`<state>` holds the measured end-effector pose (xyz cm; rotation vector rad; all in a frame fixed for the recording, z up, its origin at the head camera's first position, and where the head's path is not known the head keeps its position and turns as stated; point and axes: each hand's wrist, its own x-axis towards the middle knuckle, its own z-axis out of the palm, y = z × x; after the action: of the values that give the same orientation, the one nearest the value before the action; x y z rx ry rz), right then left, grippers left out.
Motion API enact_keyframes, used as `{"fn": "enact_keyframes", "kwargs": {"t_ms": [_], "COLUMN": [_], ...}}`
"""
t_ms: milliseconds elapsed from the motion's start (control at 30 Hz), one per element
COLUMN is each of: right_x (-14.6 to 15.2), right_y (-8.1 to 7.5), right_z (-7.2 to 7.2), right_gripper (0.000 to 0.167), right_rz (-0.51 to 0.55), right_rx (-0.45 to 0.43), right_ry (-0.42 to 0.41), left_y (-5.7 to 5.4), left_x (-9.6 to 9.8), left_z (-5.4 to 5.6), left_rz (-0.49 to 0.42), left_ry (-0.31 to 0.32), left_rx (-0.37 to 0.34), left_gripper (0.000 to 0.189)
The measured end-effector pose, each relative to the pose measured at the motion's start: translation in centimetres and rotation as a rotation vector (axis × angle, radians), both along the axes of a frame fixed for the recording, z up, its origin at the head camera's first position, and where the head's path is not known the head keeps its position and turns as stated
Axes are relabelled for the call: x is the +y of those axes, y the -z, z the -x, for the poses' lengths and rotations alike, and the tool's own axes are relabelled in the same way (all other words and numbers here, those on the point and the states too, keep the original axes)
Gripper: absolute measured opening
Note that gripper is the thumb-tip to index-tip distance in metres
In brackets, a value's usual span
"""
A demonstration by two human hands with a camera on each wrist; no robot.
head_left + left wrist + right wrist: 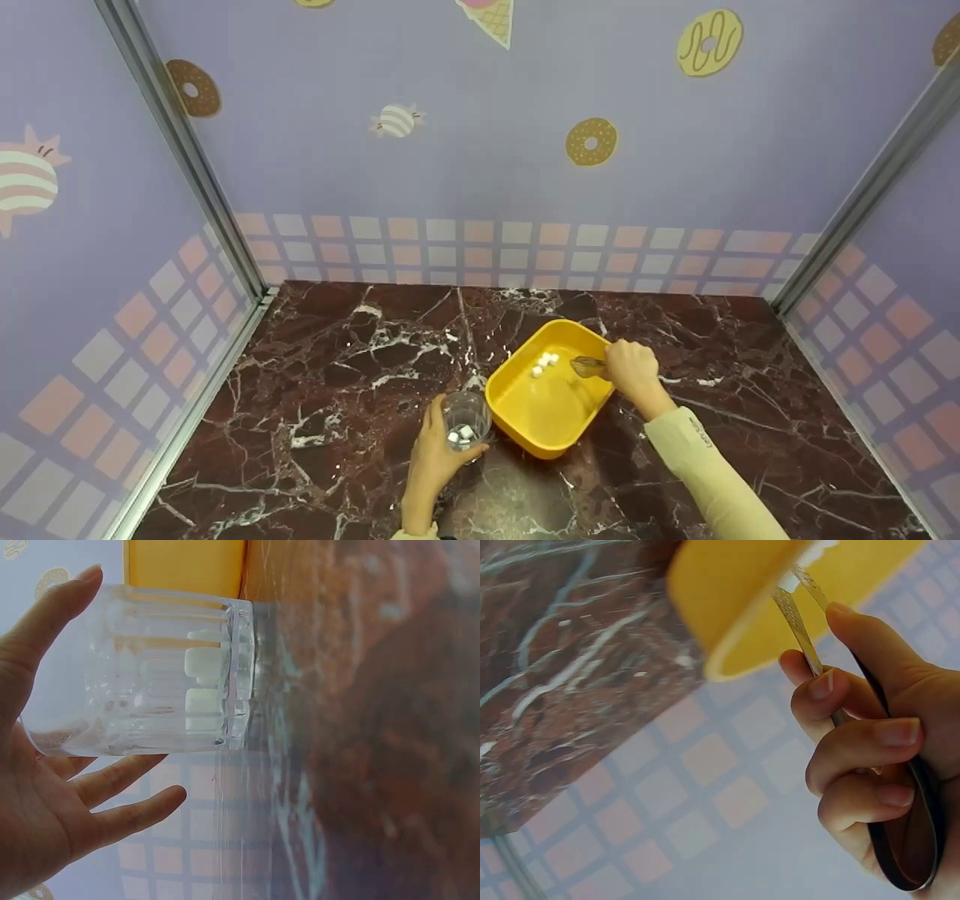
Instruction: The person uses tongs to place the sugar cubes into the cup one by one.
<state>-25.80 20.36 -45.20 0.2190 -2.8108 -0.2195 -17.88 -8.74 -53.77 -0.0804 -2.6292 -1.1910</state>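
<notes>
My left hand (433,459) holds a clear ribbed glass (150,675) upright on the table, thumb on one side and fingers on the other. Several small white cubes (202,706) lie at the bottom of the glass. Over the right rim of a yellow plastic tub (544,450), my right hand (634,375) grips small metal tongs (926,802), whose tips reach into the tub. Several more white cubes (538,371) sit in the tub, left of the tips. In the right wrist view the tips are slightly apart, with white just beyond them.
The tub stands right beside the glass on a dark red marbled table (337,420). Purple patterned walls (487,172) close off the back and both sides, with metal posts (199,161) at the corners.
</notes>
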Motion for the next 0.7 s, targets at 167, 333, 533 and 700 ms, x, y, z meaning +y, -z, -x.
{"fn": "enact_keyframes", "kwargs": {"t_ms": [167, 333, 533, 700], "right_x": [-1.4, -2.9, -4.8, -6.1], "right_y": [-1.5, -2.8, -3.9, -4.3], "right_z": [-1.1, -2.3, -3.8, -4.9], "right_gripper": [0.038, 0.035, 0.034, 0.033], "right_rz": [0.024, 0.040, 0.056, 0.076], "right_rx": [0.022, 0.061, 0.093, 0.075], "right_ry": [-0.030, -0.075, -0.144, -0.167], "left_y": [0.1, 0.1, 0.0, 0.0], "left_x": [0.0, 0.1, 0.1, 0.0], "left_z": [0.0, 0.0, 0.0, 0.1], "left_rz": [-0.005, -0.008, -0.013, -0.015], "left_ry": [-0.003, -0.002, -0.007, -0.004], "left_rx": [0.004, 0.013, 0.005, -0.005], "left_gripper": [0.100, 0.100, 0.099, 0.099]}}
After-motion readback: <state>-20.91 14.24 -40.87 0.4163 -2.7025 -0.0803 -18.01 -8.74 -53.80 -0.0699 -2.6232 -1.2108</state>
